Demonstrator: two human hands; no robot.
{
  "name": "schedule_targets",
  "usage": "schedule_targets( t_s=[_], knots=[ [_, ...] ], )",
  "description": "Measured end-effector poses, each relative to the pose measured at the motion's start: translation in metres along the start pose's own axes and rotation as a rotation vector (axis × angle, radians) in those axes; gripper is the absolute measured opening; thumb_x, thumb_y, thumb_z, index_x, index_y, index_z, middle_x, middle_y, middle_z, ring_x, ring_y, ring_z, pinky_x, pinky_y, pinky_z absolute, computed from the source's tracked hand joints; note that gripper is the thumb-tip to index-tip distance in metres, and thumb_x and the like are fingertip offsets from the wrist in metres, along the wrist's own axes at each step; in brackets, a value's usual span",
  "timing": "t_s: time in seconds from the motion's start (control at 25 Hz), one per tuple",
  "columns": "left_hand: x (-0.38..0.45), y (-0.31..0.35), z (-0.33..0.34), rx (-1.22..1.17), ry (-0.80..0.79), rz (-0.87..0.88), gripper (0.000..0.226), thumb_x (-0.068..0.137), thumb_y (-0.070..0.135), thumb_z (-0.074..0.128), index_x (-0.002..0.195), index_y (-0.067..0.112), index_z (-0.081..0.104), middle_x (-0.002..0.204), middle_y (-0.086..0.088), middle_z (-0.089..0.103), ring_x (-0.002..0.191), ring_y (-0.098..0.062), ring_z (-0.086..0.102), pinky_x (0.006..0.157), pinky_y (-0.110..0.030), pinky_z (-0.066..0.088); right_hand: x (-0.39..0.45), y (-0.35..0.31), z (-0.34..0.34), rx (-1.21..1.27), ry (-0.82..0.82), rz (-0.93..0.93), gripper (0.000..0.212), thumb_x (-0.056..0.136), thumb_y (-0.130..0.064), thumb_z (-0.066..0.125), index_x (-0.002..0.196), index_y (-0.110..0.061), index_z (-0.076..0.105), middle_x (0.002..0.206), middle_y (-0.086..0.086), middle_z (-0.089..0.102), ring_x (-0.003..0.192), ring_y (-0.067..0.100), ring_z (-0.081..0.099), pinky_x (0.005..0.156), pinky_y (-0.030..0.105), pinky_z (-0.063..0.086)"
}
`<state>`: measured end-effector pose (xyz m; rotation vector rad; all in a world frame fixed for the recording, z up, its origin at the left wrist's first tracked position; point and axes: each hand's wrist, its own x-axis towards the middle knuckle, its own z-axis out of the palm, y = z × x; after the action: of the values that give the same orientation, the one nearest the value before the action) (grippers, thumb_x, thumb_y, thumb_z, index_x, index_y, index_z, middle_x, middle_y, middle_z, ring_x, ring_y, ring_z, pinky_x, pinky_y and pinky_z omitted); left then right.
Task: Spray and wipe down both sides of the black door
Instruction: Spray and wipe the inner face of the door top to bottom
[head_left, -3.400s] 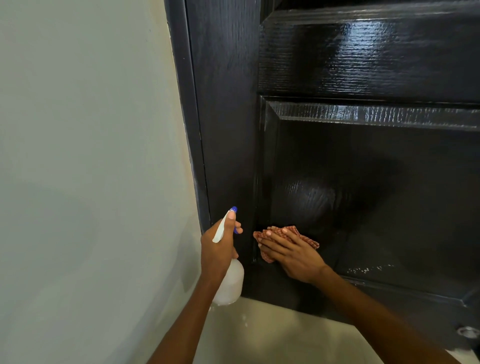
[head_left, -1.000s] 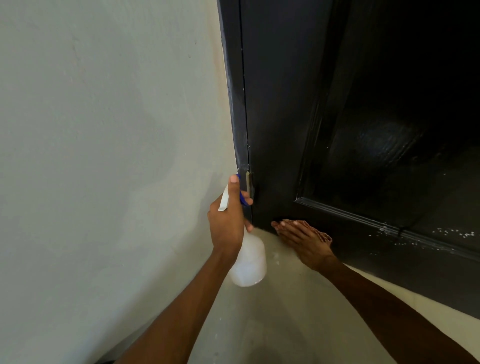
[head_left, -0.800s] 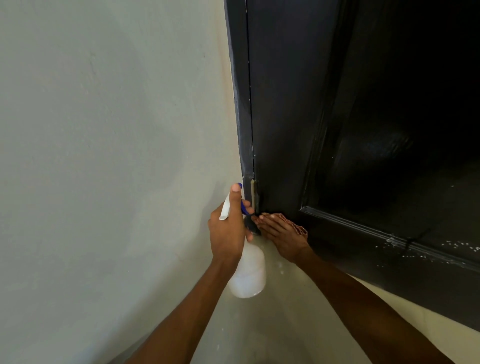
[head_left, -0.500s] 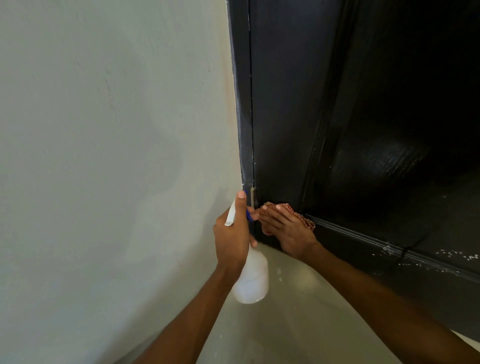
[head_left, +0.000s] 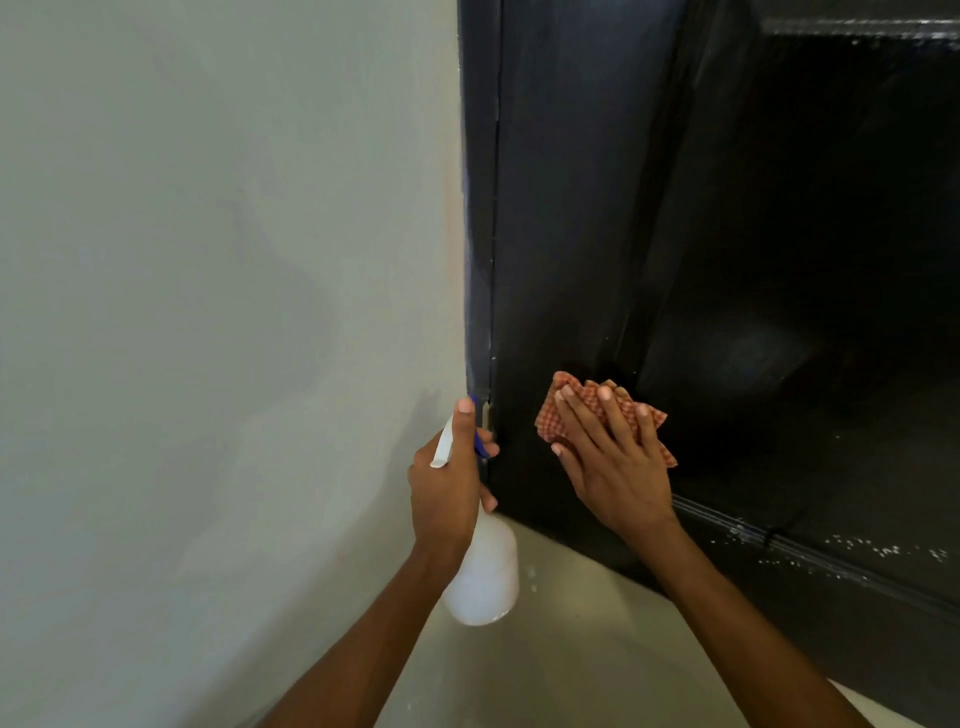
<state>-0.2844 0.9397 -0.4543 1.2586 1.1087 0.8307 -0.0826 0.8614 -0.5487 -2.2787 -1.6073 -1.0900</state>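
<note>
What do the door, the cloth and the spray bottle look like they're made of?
Door: probably wood or a wood-look panel under glossy black paint; it reflects light and has raised moulding. Cloth: woven fabric, matte, orange-and-white check. Spray bottle: translucent white plastic, cloudy body.

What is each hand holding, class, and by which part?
The left hand grips the spray bottle by its neck. The right hand presses the checked cloth flat against the door.

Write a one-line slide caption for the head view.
Right hand presses a checked cloth flat on the black door; left hand holds the spray bottle.
</note>
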Motion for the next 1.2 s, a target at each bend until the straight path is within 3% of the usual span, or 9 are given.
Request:
schedule_targets(
  t_s=[0.24,0.36,0.44,0.52,0.64,0.72,0.88,0.96,1.2],
  knots=[
    [-0.019,-0.024,0.039,0.043,-0.168,0.027,0.065,0.079,0.072,0.045,0.092,0.015,0.074,0.085,-0.002,0.076,0.048,-0.021,0.059,0.048,-0.029,0.05,-0.109,0.055,-0.002,-0.027,0.022,0.382,0.076,0.103,-0.05,0.039,0.166,-0.024,0.005,0.174,-0.002,-0.003,0.159,0.029,-0.01,0.126,0.054,-0.011],
    [-0.033,-0.03,0.064,0.081,-0.265,0.054,0.06,0.082,0.067,0.045,0.093,0.014,0.072,0.086,-0.002,0.076,0.048,-0.016,0.06,0.045,-0.026,0.05,-0.145,0.08,-0.017,0.123,0.085,0.92,0.075,0.107,-0.054,0.024,0.162,-0.021,-0.014,0.171,0.018,0.002,0.156,0.041,-0.01,0.122,0.061,-0.013],
    [-0.044,-0.035,0.078,0.133,-0.344,0.113,0.06,0.085,0.063,0.043,0.094,0.012,0.072,0.087,-0.001,0.075,0.044,-0.012,0.057,0.043,-0.022,0.048,-0.146,0.104,-0.033,0.268,0.262,1.33,0.075,0.108,-0.055,0.016,0.161,-0.01,-0.014,0.17,0.025,0.0,0.156,0.047,-0.005,0.122,0.062,-0.009],
    [-0.05,-0.039,0.086,0.155,-0.387,0.15,0.06,0.087,0.063,0.041,0.093,0.012,0.072,0.089,-0.002,0.075,0.042,-0.013,0.056,0.043,-0.023,0.048,-0.128,0.129,-0.05,0.412,0.498,1.509,0.082,0.106,-0.062,0.009,0.162,-0.004,-0.006,0.171,0.02,-0.007,0.157,0.042,-0.009,0.124,0.052,-0.015],
    [-0.052,-0.033,0.097,0.125,-0.398,0.154,0.061,0.086,0.066,0.038,0.094,0.015,0.071,0.093,-0.002,0.076,0.047,-0.021,0.057,0.053,-0.033,0.052,-0.085,0.132,-0.068,0.516,0.697,1.501,0.088,0.103,-0.067,0.009,0.163,-0.004,-0.001,0.17,0.021,-0.009,0.156,0.043,-0.013,0.119,0.027,-0.025],
    [-0.052,-0.023,0.103,0.084,-0.37,0.174,0.055,0.088,0.066,0.038,0.094,0.021,0.071,0.091,0.0,0.076,0.049,-0.023,0.057,0.058,-0.038,0.052,-0.051,0.106,-0.069,0.445,0.608,1.42,0.082,0.105,-0.063,0.011,0.163,-0.006,0.001,0.171,0.021,-0.006,0.154,0.047,-0.011,0.121,0.032,-0.024],
    [-0.058,-0.007,0.114,0.005,-0.294,0.265,0.044,0.087,0.066,0.039,0.091,0.032,0.066,0.074,0.008,0.073,0.046,-0.014,0.055,0.057,-0.034,0.051,-0.046,0.059,-0.04,0.086,0.147,0.459,0.07,0.107,-0.052,0.035,0.164,-0.032,-0.001,0.172,-0.006,-0.016,0.157,0.032,-0.018,0.125,0.046,-0.016],
    [-0.063,-0.005,0.119,-0.016,-0.258,0.302,0.039,0.087,0.064,0.039,0.088,0.034,0.064,0.066,0.01,0.068,0.044,-0.008,0.053,0.055,-0.028,0.051,-0.063,0.075,-0.034,-0.046,0.085,0.259,0.068,0.105,-0.048,0.046,0.163,-0.036,0.012,0.173,-0.007,-0.003,0.159,0.029,-0.012,0.127,0.045,-0.009],
    [-0.071,-0.025,0.126,0.038,-0.374,0.387,0.038,0.095,0.053,0.042,0.091,0.028,0.069,0.089,0.007,0.075,0.044,-0.015,0.055,0.052,-0.029,0.051,-0.125,0.152,-0.051,0.1,0.443,1.074,0.065,0.11,-0.052,0.016,0.165,-0.022,-0.002,0.172,0.008,-0.006,0.157,0.043,-0.008,0.127,0.053,-0.007]
  ],
)
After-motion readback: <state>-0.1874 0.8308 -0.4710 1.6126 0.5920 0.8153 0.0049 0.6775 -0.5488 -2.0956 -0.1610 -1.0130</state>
